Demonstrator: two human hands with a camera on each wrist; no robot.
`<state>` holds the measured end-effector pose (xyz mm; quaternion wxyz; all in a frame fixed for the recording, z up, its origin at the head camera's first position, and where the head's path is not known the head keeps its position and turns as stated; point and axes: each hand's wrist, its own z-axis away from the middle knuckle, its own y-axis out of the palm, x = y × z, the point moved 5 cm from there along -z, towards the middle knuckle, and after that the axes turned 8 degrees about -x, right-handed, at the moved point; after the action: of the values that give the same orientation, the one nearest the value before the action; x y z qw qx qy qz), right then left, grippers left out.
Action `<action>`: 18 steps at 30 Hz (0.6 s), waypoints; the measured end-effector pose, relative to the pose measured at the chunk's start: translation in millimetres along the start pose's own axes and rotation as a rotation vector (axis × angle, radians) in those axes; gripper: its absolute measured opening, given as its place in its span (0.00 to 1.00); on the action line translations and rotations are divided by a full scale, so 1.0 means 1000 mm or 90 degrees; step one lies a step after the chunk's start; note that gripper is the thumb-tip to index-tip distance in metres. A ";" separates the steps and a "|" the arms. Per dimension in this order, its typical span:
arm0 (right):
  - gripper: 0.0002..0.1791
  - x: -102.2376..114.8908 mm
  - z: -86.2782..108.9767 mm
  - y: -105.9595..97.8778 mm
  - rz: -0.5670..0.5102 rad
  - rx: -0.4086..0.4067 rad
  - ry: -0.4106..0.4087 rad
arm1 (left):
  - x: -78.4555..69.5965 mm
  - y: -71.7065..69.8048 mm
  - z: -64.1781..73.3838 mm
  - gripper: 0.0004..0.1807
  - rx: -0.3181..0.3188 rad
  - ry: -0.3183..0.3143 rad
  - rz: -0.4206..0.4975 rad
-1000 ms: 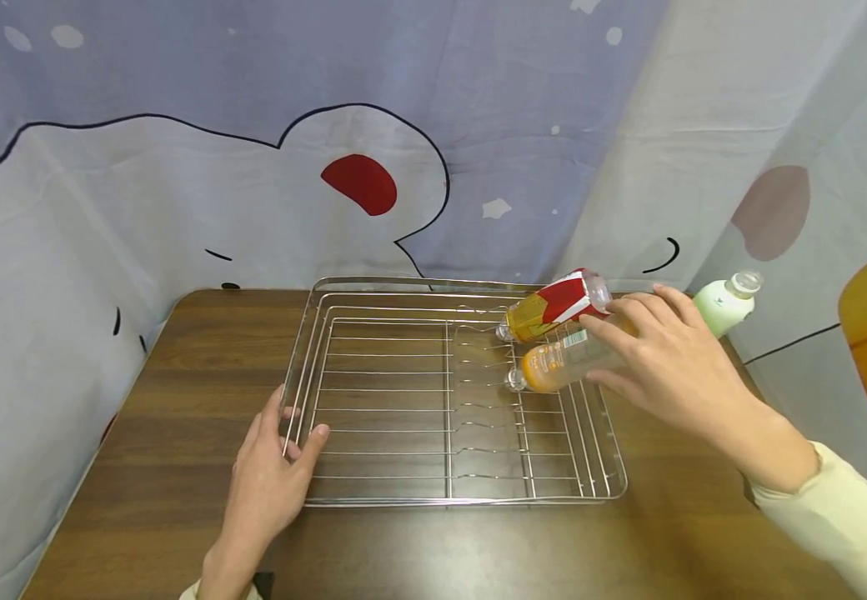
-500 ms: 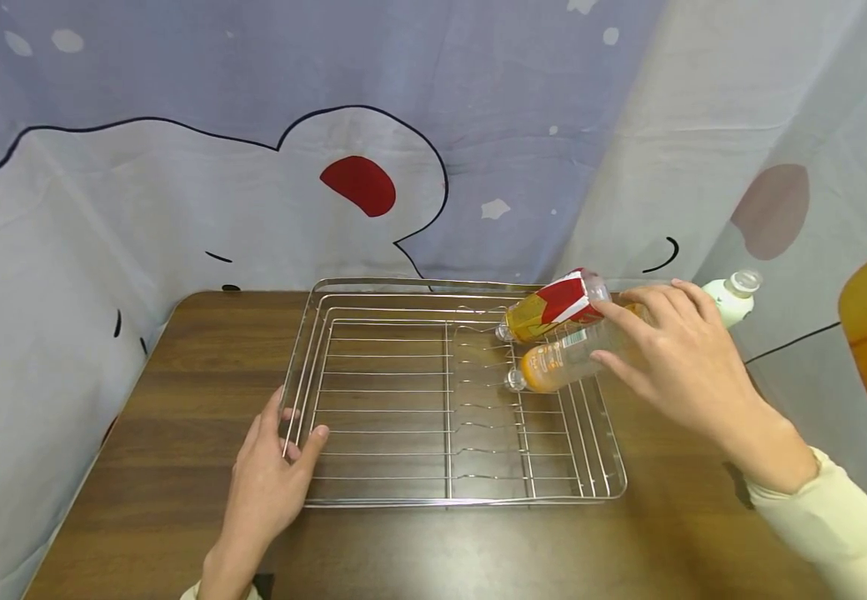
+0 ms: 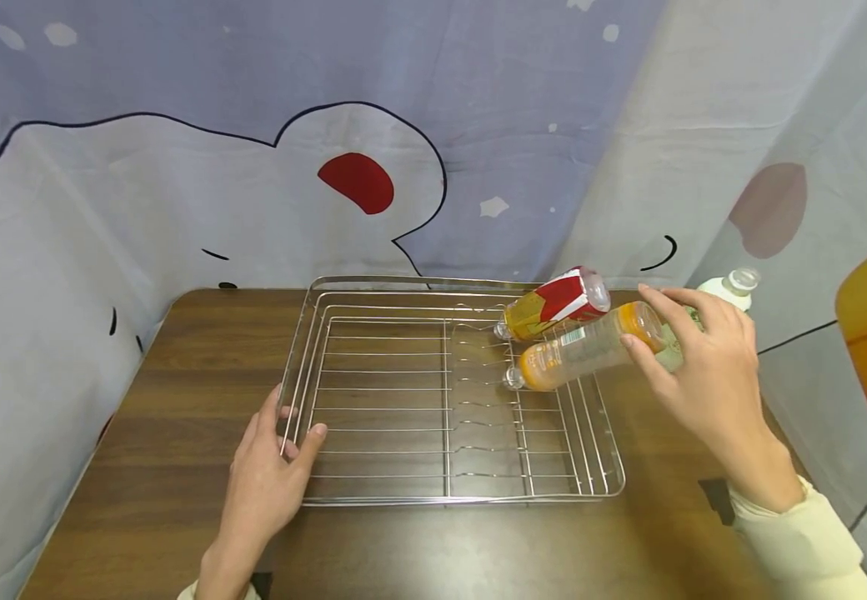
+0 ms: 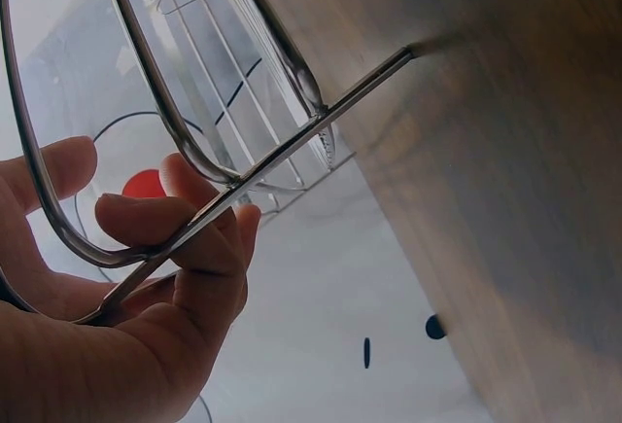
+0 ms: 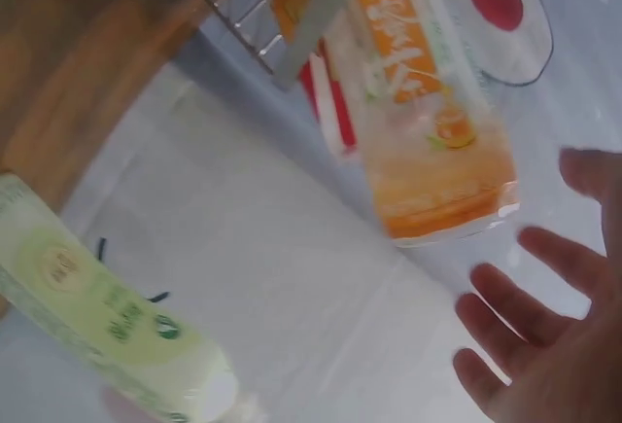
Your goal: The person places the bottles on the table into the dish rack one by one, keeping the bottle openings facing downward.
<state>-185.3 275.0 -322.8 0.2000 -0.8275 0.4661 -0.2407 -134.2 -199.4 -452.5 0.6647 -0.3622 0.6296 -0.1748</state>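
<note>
Right now your left hand grips the left edge of the wire rack, fingers curled round its rails as the left wrist view shows, with the thumb over the inner wires. Your right hand is released: its fingers are spread and hold nothing, and the right wrist view shows a gap between them and the base of the orange-banded bottle. That bottle lies slanted across the rack's right edge, neck pointing inward over the wires, base sticking out past the rim towards your palm. Just behind it, at the rack's far right corner, you have the red-and-yellow bottle leaning much the same way, neck inward too. Beyond your right hand, towards the far right corner of the desk, a pale green bottle stands mouth up, partly hidden by your fingers in the head view. Past the desk's far edge hangs the printed curtain, and you wear pale sleeves.
</note>
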 end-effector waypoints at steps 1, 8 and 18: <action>0.30 -0.003 0.003 -0.001 -0.004 -0.023 0.016 | 0.000 0.000 0.000 0.50 0.001 0.000 0.000; 0.30 -0.019 0.021 -0.009 -0.050 -0.121 0.119 | 0.000 -0.001 0.000 0.49 -0.002 -0.007 -0.005; 0.27 -0.038 0.046 -0.015 -0.078 -0.197 0.268 | -0.001 -0.001 -0.001 0.50 0.000 0.002 0.002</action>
<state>-164.8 320.0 -359.2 -0.0450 -0.8066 0.4779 -0.3449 -134.7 -199.3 -450.7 0.6641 -0.3608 0.6313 -0.1740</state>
